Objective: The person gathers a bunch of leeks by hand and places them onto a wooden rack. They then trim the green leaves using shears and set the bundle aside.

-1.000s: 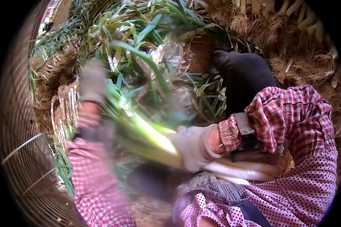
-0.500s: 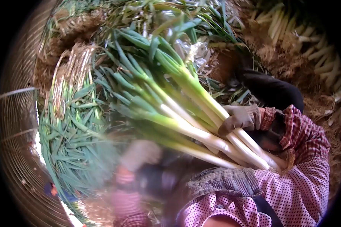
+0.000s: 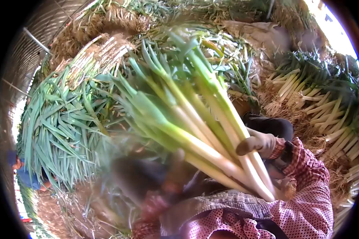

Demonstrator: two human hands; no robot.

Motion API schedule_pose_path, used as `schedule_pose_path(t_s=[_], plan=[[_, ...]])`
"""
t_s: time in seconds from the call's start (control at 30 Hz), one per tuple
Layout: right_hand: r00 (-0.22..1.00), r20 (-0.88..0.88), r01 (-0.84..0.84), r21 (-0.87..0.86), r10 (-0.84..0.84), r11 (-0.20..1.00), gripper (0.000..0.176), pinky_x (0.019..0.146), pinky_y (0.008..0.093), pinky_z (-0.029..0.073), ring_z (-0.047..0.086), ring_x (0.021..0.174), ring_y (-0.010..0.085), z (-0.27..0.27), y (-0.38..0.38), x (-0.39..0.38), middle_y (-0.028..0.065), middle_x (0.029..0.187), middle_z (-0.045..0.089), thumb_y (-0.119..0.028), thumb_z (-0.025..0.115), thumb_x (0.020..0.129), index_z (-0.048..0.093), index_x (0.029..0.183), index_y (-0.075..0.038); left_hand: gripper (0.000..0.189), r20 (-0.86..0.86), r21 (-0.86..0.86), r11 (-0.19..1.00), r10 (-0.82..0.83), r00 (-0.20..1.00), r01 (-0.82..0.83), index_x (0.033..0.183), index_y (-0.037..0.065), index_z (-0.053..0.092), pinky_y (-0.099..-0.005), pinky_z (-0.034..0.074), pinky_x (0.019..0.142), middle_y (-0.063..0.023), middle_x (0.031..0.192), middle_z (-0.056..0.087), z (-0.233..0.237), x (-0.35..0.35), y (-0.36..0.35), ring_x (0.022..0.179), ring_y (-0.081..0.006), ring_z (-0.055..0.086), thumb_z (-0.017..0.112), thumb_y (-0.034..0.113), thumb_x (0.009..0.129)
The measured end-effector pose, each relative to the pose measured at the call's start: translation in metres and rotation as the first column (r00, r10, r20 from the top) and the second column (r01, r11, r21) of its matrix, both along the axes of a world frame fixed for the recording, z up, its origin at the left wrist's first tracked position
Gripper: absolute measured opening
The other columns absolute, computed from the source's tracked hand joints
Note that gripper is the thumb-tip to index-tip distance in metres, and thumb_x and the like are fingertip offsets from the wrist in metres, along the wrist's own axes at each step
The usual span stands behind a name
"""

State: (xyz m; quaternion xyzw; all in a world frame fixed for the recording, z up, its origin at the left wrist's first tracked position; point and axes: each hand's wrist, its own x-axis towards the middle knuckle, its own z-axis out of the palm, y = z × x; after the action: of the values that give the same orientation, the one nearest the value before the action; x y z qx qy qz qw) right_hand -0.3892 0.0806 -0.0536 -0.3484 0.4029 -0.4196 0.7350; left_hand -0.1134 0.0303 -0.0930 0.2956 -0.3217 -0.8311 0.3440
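A bunch of large green onions (image 3: pixel 215 155), with thick white stalks and green tops, lies slantwise across my lap. Gloved, my right hand (image 3: pixel 257 144) wraps round some of the stalks near their white lower ends. The green tops point up and to the left. Smeared by motion, my left hand (image 3: pixel 176 161) is beside the lower left side of the bunch; its fingers cannot be made out, nor whether it touches the stalks.
A heap of green onions (image 3: pixel 64 127) lies to the left, beside a ribbed curved wall (image 3: pixel 12 65). More onions with roots (image 3: pixel 323 107) are stacked at the right. Loose leaves (image 3: pixel 239 63) cover the ground ahead. Part of another person (image 3: pixel 30 175) shows at the far left.
My view has tilted up, showing more of the stacks. My left hand has moved right, closer to the bunch. My right hand keeps its hold on the green onions.
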Motion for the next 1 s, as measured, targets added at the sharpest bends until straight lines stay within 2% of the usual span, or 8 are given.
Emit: schedule_pose_path(t_s=[0.2, 0.4, 0.5, 0.63, 0.7, 0.73, 0.9, 1.0], plan=[[0.968, 0.216, 0.118, 0.050, -0.126, 0.992, 0.045, 0.088, 0.0372, 0.056, 0.066, 0.099, 0.0263, -0.017, 0.049, -0.026, 0.0152, 0.112, 0.064, -0.013, 0.069, 0.083, 0.054, 0.122, 0.003, 0.073, -0.029, -0.065, 0.993, -0.097, 0.995, 0.095, 0.142, 0.006, 0.045, -0.0460, 0.044, 0.107, -0.0130, 0.132, 0.057, 0.002, -0.007, 0.004, 0.122, -0.0290, 0.056, 0.061, 0.057, 0.092], [0.918, 0.218, 0.323, 0.075, -0.331, 0.943, 0.015, 0.080, 0.0337, 0.057, 0.067, 0.088, 0.0203, -0.101, 0.079, -0.017, 0.0096, 0.098, 0.067, -0.013, 0.068, 0.089, 0.065, 0.099, -0.001, 0.045, 0.567, 0.088, 0.951, -0.293, 0.770, 0.297, 0.116, 0.000, 0.065, -0.0344, 0.047, 0.094, -0.0106, 0.111, 0.066, -0.015, 0.027, -0.004, 0.101, -0.0176, 0.058, 0.065, 0.041, 0.096], [0.808, 0.532, 0.224, 0.118, -0.252, 0.967, 0.027, 0.085, 0.0365, 0.057, 0.069, 0.090, 0.0242, -0.112, 0.068, -0.015, 0.0162, 0.106, 0.070, -0.013, 0.065, 0.088, 0.065, 0.109, 0.005, 0.014, 0.795, -0.332, 0.860, 0.034, 0.606, 0.387, 0.087, 0.000, 0.071, -0.0254, 0.046, 0.053, -0.0015, 0.067, 0.067, 0.004, 0.041, -0.050, 0.059, -0.0063, 0.057, 0.071, 0.014, 0.090], [0.699, 0.661, -0.071, 0.445, -0.274, 0.893, 0.035, 0.091, 0.0380, 0.056, 0.070, 0.096, 0.0268, -0.095, 0.061, -0.025, 0.0216, 0.112, 0.069, -0.011, 0.058, 0.089, 0.060, 0.119, 0.008, 0.013, 0.466, -0.857, 0.176, 0.665, 0.584, 0.484, 0.084, 0.007, 0.070, -0.0319, 0.052, 0.061, -0.0071, 0.073, 0.070, 0.044, -0.037, -0.116, 0.061, -0.0193, 0.065, 0.073, 0.020, 0.086], [0.622, 0.734, -0.104, 0.425, -0.275, 0.899, 0.037, 0.092, 0.0366, 0.055, 0.070, 0.096, 0.0258, -0.092, 0.061, -0.026, 0.0215, 0.112, 0.069, -0.011, 0.059, 0.088, 0.060, 0.121, 0.008, 0.023, 0.868, -0.493, 0.572, 0.377, 0.323, 0.656, 0.089, 0.006, 0.070, -0.0363, 0.054, 0.069, -0.0093, 0.080, 0.071, 0.060, -0.091, -0.136, 0.073, -0.0197, 0.068, 0.075, 0.027, 0.086], [0.615, 0.736, -0.097, 0.426, -0.283, 0.899, 0.039, 0.093, 0.0359, 0.055, 0.070, 0.097, 0.0253, -0.089, 0.062, -0.026, 0.0214, 0.112, 0.069, -0.011, 0.059, 0.088, 0.059, 0.122, 0.008, 0.029, 0.918, -0.292, 0.510, 0.387, 0.088, 0.809, 0.093, 0.005, 0.070, -0.0380, 0.055, 0.075, -0.0119, 0.083, 0.072, 0.048, -0.112, -0.151, 0.079, -0.0238, 0.070, 0.076, 0.032, 0.085], [0.853, 0.397, 0.086, 0.533, -0.339, 0.842, 0.043, 0.094, 0.0361, 0.055, 0.069, 0.098, 0.0252, -0.064, 0.057, -0.021, 0.0208, 0.112, 0.068, -0.010, 0.062, 0.087, 0.057, 0.126, 0.006, 0.021, 0.890, -0.305, 0.273, 0.422, 0.171, 0.912, 0.086, 0.008, 0.072, -0.0414, 0.055, 0.078, -0.0165, 0.087, 0.072, 0.008, -0.138, -0.186, 0.084, -0.0341, 0.070, 0.072, 0.029, 0.082], [0.869, 0.394, 0.117, 0.424, -0.300, 0.898, 0.036, 0.096, 0.0384, 0.055, 0.069, 0.100, 0.0270, -0.089, 0.065, -0.024, 0.0215, 0.109, 0.068, -0.007, 0.058, 0.089, 0.057, 0.123, 0.003, 0.017, 0.760, -0.620, 0.428, 0.537, 0.366, 0.658, 0.095, 0.014, 0.071, -0.0425, 0.055, 0.068, -0.0132, 0.091, 0.071, -0.005, -0.079, -0.306, 0.071, -0.0336, 0.067, 0.060, 0.022, 0.085]])
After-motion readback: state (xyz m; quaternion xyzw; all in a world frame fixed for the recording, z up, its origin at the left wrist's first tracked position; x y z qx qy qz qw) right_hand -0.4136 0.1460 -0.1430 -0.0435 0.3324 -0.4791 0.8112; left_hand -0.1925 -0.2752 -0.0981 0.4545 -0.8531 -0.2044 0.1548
